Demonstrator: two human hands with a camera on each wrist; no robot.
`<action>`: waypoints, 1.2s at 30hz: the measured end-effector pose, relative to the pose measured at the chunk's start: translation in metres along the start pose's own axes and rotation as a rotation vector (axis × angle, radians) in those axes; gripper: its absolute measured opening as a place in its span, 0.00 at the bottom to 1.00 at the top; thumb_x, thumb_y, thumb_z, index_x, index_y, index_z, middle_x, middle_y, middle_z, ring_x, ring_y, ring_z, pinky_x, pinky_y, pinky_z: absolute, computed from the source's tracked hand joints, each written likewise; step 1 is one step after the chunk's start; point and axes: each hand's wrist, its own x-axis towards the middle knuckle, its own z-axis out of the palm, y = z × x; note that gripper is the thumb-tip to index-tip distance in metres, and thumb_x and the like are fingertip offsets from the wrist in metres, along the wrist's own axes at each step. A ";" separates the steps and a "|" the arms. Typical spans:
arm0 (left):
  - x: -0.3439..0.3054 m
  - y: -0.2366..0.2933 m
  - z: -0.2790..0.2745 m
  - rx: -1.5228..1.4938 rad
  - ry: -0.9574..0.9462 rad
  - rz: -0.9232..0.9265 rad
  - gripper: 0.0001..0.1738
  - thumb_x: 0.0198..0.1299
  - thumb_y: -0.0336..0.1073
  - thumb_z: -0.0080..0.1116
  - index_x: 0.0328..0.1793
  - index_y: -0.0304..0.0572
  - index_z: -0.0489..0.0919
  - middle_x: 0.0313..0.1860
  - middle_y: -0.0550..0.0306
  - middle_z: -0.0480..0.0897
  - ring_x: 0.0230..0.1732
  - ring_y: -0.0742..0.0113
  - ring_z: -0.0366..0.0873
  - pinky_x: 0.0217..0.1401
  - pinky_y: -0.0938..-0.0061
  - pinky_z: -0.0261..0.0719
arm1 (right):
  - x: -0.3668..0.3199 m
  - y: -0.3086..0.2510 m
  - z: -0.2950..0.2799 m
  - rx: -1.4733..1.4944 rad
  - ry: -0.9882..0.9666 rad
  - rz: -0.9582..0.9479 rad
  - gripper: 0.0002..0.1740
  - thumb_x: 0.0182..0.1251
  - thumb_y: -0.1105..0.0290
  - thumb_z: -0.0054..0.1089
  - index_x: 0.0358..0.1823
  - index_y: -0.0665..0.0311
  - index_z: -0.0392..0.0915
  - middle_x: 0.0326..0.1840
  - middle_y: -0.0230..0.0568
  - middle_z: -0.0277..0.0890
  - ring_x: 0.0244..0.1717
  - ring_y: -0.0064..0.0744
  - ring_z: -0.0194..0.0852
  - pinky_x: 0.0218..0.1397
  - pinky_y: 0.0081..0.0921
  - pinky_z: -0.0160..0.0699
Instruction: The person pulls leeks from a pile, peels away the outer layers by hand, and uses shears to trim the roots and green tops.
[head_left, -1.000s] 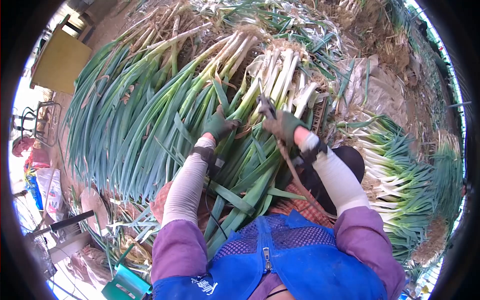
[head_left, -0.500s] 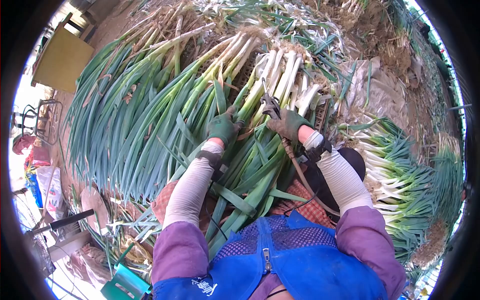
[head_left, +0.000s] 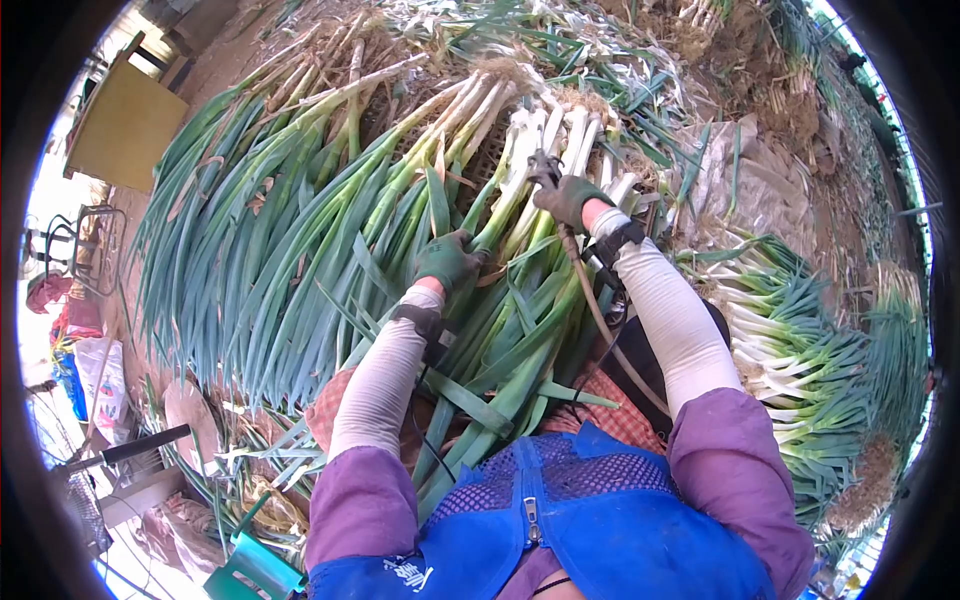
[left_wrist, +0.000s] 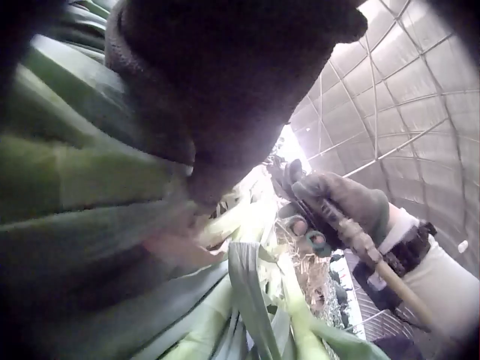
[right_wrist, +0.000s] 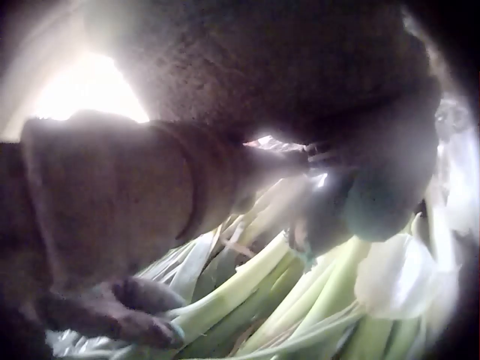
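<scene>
My gloved left hand (head_left: 447, 260) grips a green onion (head_left: 495, 228) by the stem, where white turns to green; its root end points away from me. In the left wrist view the dark glove (left_wrist: 225, 82) fills the top, with broad leaves under it. My gloved right hand (head_left: 570, 202) holds an air blow gun (head_left: 545, 167), its nozzle over the white stems. A tan hose (head_left: 603, 330) runs from the gun's handle down towards my lap. The right wrist view shows the glove (right_wrist: 285, 75) dark above pale stems (right_wrist: 240, 285).
A thick layer of untrimmed green onions (head_left: 260, 260) spreads to the left. Cleaner white-stemmed ones (head_left: 800, 360) are stacked at right, beside a brown sheet (head_left: 770, 180). Peeled scraps (head_left: 620, 60) litter the far side. A yellow board (head_left: 125, 120) stands at far left, a green plastic piece (head_left: 255, 570) below.
The right hand with the blow gun has moved up along the stems, towards the roots. The left hand has shifted slightly and keeps near the same stem.
</scene>
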 end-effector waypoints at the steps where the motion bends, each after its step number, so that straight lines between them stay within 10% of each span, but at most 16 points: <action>1: 0.004 -0.005 0.001 -0.090 -0.094 0.040 0.26 0.54 0.52 0.66 0.53 0.43 0.83 0.45 0.45 0.85 0.48 0.54 0.83 0.54 0.64 0.76 | -0.021 -0.018 -0.002 -0.055 -0.006 -0.064 0.35 0.58 0.41 0.50 0.45 0.70 0.83 0.46 0.60 0.81 0.50 0.57 0.81 0.55 0.42 0.77; 6: 0.009 -0.006 -0.001 -0.142 -0.438 0.171 0.25 0.54 0.54 0.64 0.50 0.44 0.85 0.44 0.48 0.86 0.45 0.57 0.83 0.54 0.68 0.76 | -0.058 -0.045 0.023 -0.247 -0.147 -0.098 0.33 0.55 0.45 0.61 0.42 0.73 0.82 0.34 0.61 0.82 0.38 0.53 0.85 0.46 0.40 0.81; 10: 0.007 -0.003 -0.032 -0.145 -0.137 -0.011 0.30 0.53 0.57 0.65 0.55 0.44 0.82 0.49 0.47 0.84 0.51 0.56 0.82 0.57 0.65 0.76 | -0.070 -0.032 0.033 -0.182 -0.137 -0.054 0.31 0.56 0.46 0.62 0.41 0.72 0.82 0.33 0.62 0.81 0.40 0.53 0.85 0.45 0.40 0.81; 13: 0.017 -0.021 -0.040 0.439 0.478 -0.007 0.39 0.54 0.57 0.65 0.69 0.47 0.72 0.60 0.46 0.78 0.62 0.54 0.74 0.64 0.65 0.72 | -0.089 -0.025 0.044 -0.206 -0.141 -0.016 0.38 0.54 0.44 0.63 0.51 0.75 0.74 0.43 0.65 0.80 0.48 0.57 0.82 0.52 0.41 0.79; 22: 0.027 -0.044 -0.050 0.110 0.231 -0.200 0.36 0.50 0.53 0.67 0.62 0.45 0.73 0.56 0.42 0.79 0.59 0.47 0.77 0.62 0.57 0.74 | -0.123 0.014 0.073 -0.305 0.183 -0.182 0.41 0.53 0.50 0.66 0.59 0.74 0.65 0.54 0.64 0.74 0.57 0.56 0.75 0.61 0.41 0.72; 31: 0.013 -0.028 -0.061 0.406 0.297 -0.130 0.28 0.48 0.54 0.67 0.54 0.52 0.80 0.56 0.44 0.77 0.57 0.48 0.77 0.61 0.59 0.74 | -0.120 0.014 0.048 0.336 0.051 -0.158 0.34 0.49 0.50 0.69 0.45 0.72 0.71 0.34 0.55 0.78 0.37 0.45 0.82 0.42 0.37 0.79; 36: 0.026 -0.038 -0.051 0.063 0.143 -0.065 0.30 0.49 0.52 0.66 0.58 0.51 0.78 0.57 0.46 0.77 0.58 0.49 0.77 0.61 0.61 0.74 | -0.119 0.005 0.052 0.385 -0.064 0.021 0.32 0.49 0.52 0.69 0.44 0.72 0.70 0.30 0.50 0.77 0.31 0.42 0.82 0.38 0.37 0.80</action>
